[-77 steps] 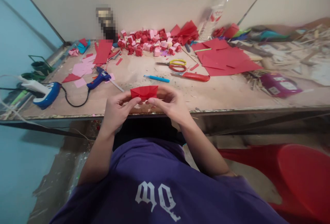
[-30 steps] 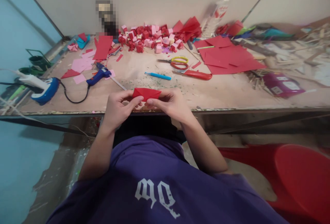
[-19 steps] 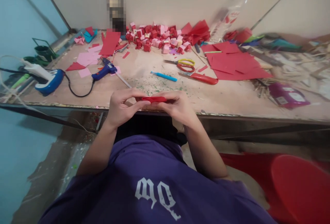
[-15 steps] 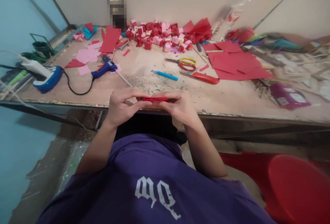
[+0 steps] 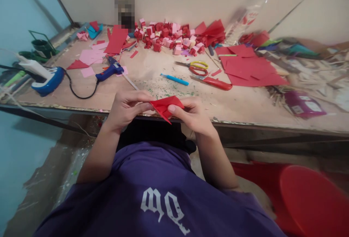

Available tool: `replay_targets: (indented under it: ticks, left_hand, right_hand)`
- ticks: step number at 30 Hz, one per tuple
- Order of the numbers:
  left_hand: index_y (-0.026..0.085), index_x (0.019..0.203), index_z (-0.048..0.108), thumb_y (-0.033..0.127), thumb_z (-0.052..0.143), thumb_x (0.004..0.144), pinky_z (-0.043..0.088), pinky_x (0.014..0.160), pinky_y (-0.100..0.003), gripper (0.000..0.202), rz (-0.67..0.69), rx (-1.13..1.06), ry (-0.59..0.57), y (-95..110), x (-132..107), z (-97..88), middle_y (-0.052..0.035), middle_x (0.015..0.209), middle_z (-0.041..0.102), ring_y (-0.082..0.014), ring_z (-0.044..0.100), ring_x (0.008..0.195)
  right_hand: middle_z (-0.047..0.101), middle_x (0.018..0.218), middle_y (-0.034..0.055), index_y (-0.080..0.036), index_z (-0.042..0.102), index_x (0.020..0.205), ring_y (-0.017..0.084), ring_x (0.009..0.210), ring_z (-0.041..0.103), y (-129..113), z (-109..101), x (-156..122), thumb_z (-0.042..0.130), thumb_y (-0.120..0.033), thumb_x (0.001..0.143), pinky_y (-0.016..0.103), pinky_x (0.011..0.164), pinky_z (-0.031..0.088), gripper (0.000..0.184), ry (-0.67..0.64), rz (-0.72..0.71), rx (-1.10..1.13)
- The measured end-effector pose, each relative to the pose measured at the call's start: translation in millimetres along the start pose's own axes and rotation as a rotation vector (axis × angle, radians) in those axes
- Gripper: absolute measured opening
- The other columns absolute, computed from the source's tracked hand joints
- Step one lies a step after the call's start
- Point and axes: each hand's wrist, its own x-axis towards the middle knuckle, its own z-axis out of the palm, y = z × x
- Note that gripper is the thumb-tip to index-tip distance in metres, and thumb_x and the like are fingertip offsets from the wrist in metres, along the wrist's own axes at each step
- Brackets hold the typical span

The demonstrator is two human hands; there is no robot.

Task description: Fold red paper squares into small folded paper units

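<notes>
A folded piece of red paper (image 5: 163,107) is held between both hands just above the table's front edge. My left hand (image 5: 127,107) pinches its left corner between thumb and fingers. On the other side my right hand (image 5: 192,112) grips the paper, thumb on top and fingers underneath, partly hidden. One pointed flap hangs down toward me. Beyond the hands lie a light-blue pen-like tool (image 5: 174,79), yellow-and-red-handled scissors (image 5: 198,68) and a red-handled cutter (image 5: 218,83).
A blue glue gun (image 5: 110,70) with a cord lies left, near a blue-and-white power strip (image 5: 49,80). Many small red and pink paper cubes (image 5: 166,35) are heaped at the back. Red sheets (image 5: 248,68) and a purple packet (image 5: 304,103) lie right. A red stool (image 5: 313,200) stands below.
The red paper was edge-on and flat between my fingers; now it is tilted, showing its broad face and a flap pointing down. My left hand has shifted slightly left.
</notes>
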Motion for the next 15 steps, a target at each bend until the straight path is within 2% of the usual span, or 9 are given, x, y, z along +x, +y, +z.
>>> replay_targets:
  ticks: [4, 8, 15]
  left_hand:
    - [0.028, 0.085, 0.089, 0.049, 0.09, 0.089, 0.065, 0.075, -0.034, 0.022, 0.003, -0.053, -0.056, 0.4, -1.3, -1.0, -0.0038, 0.086, 0.085, -0.0199, 0.079, 0.08]
    - [0.028, 0.086, 0.089, 0.049, 0.092, 0.087, 0.066, 0.077, -0.036, 0.022, -0.021, -0.065, -0.05, -0.2, -3.4, -1.9, -0.0037, 0.087, 0.085, -0.0202, 0.079, 0.081]
    - [0.034, 0.085, 0.089, 0.054, 0.092, 0.086, 0.067, 0.079, -0.043, 0.02, -0.042, -0.032, -0.028, -1.3, -4.5, -2.7, -0.0035, 0.089, 0.084, -0.0234, 0.08, 0.083]
  right_hand:
    - [0.074, 0.072, 0.0029, -0.02, 0.081, 0.072, 0.016, 0.063, 0.064, -0.8, 0.8, -1.6, 0.081, -0.057, 0.093, 0.027, 0.061, 0.054, 0.043, -0.005, 0.014, 0.006]
    - [0.073, 0.071, 0.0033, -0.02, 0.08, 0.072, 0.016, 0.064, 0.065, 0.7, 1.2, -2.6, 0.079, -0.059, 0.095, 0.027, 0.061, 0.055, 0.045, 0.014, 0.014, -0.006]
    - [0.073, 0.07, 0.0021, -0.021, 0.081, 0.074, 0.015, 0.062, 0.065, 1.4, 3.5, -2.8, 0.079, -0.061, 0.093, 0.027, 0.059, 0.056, 0.045, 0.021, 0.041, 0.04]
